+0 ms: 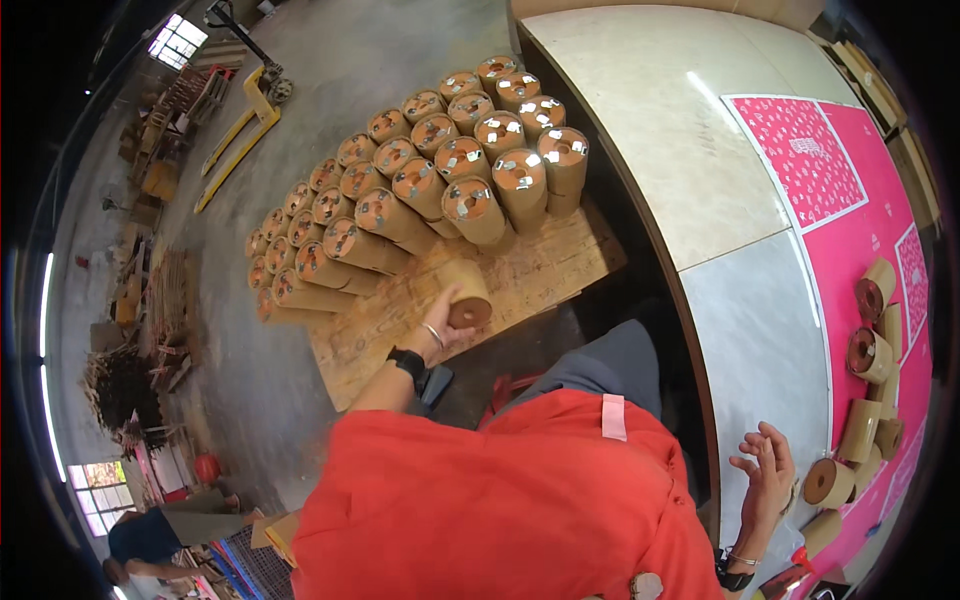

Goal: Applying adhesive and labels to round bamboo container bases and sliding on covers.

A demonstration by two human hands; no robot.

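Note:
My left hand is closed round a short tan cardboard cylinder. Its reddish-brown round end, with a hole in the middle, faces me. The cylinder is over the near part of a wooden board, just in front of rows of similar upright cylinders. Many of those have small silver and white pieces on their tops. My right hand is raised at the table's right side, fingers apart and holding nothing. Nearest to it are loose cylinders, some lying on their sides on a pink printed sheet.
A long pale table runs along the right. Farther left stands a yellow pallet jack on the concrete floor. Stacked wood and clutter line the left wall. Another person bends over at the lower left.

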